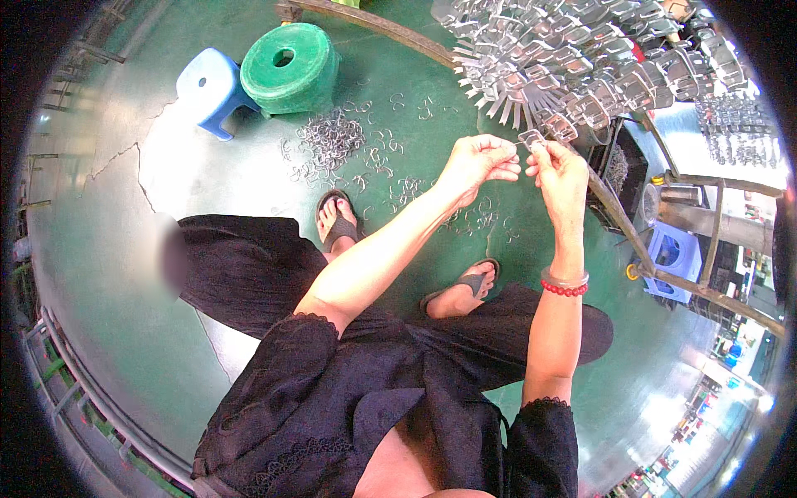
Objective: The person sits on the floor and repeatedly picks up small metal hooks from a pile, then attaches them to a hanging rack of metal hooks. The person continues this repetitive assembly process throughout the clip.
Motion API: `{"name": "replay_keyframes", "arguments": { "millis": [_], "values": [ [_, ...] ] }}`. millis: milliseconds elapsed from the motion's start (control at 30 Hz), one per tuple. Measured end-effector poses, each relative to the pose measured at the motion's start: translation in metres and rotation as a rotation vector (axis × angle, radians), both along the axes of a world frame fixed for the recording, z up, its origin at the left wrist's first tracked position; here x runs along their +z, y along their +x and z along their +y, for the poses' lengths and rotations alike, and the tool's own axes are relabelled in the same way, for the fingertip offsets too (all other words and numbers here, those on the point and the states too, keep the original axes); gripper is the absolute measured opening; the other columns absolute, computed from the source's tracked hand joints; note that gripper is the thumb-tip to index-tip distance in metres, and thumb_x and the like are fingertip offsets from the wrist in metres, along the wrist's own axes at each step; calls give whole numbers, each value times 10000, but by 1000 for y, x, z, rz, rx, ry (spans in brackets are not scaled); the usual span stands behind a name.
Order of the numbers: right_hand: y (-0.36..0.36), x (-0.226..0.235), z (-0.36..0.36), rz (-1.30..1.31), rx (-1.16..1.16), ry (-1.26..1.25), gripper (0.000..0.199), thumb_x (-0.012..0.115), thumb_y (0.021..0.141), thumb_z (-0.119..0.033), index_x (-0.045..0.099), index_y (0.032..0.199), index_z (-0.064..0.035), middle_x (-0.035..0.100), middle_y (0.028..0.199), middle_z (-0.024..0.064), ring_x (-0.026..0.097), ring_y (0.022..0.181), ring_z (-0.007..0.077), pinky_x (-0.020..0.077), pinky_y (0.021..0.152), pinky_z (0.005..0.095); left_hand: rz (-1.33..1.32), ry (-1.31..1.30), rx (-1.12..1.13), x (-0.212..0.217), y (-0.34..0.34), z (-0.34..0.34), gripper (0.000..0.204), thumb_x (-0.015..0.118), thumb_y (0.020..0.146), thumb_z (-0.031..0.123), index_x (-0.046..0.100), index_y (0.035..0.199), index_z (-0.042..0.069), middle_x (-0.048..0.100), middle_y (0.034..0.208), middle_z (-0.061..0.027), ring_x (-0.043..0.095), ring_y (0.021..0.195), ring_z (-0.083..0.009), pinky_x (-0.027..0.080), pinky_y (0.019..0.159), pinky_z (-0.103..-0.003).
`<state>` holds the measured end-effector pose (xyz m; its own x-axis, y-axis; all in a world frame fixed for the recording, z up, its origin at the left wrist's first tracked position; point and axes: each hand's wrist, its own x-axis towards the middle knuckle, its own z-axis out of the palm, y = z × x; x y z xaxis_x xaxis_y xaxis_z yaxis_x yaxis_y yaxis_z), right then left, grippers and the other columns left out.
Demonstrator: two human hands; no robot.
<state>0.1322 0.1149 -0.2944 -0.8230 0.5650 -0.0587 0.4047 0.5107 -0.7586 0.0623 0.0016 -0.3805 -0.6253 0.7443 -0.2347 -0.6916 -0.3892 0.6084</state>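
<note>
My left hand (483, 163) and my right hand (559, 172) are raised close together in front of the rack. Between the thumb and finger of my right hand is a small metal buckle (532, 139). A thin wire-like piece runs from the pinched fingertips of my left hand toward the buckle; its exact form is too small to tell. Just beyond my hands hangs a dense mass of silver buckles (573, 58), in rows, with some strips fanning out at its lower left. A reddish-brown buckle (559, 127) hangs near my right fingers.
Loose metal rings (332, 139) lie heaped and scattered on the green floor by my feet. A green round stool (290, 70) and a light blue stool (205, 90) stand far left. Wooden rails (618, 207) and another blue stool (671, 253) are at the right.
</note>
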Motion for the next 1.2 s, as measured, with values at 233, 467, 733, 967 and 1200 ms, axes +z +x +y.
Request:
{"name": "replay_keyframes", "arguments": {
  "millis": [233,467,733,967,1200],
  "values": [
    [-2,6,-4,-47,-24,46,223,567,869,-176,650,850,30,648,668,87,627,580,124,482,564,278,-10,12,22,6,-6,0,149,601,862,83,593,941,-43,635,839,-122,638,730,-179,560,679,-276],
    [-1,9,1,-79,-5,36,228,572,867,-176,653,834,34,645,658,69,612,559,111,468,524,265,69,-19,-88,13,-11,-7,158,612,858,94,600,943,-38,631,835,-106,637,725,-173,555,668,-276],
    [4,16,8,-83,87,30,213,616,837,-167,680,917,19,658,677,65,598,565,84,463,517,229,242,-23,-336,-5,-27,-1,164,635,843,100,619,943,-29,631,809,-86,625,691,-145,550,642,-266],
    [-13,28,15,-234,56,-24,194,692,747,-125,683,837,47,670,669,110,638,538,138,499,501,251,355,-73,-378,1,-35,5,191,638,845,124,629,941,-41,639,829,-89,625,693,-143,552,652,-266],
    [-27,8,23,-49,-69,-80,136,679,740,-42,675,825,64,676,698,123,666,609,164,532,570,263,-84,-40,-231,-38,-45,0,430,669,825,293,572,1128,4,607,1092,-129,577,1001,-210,500,860,-344]
  ]
}}
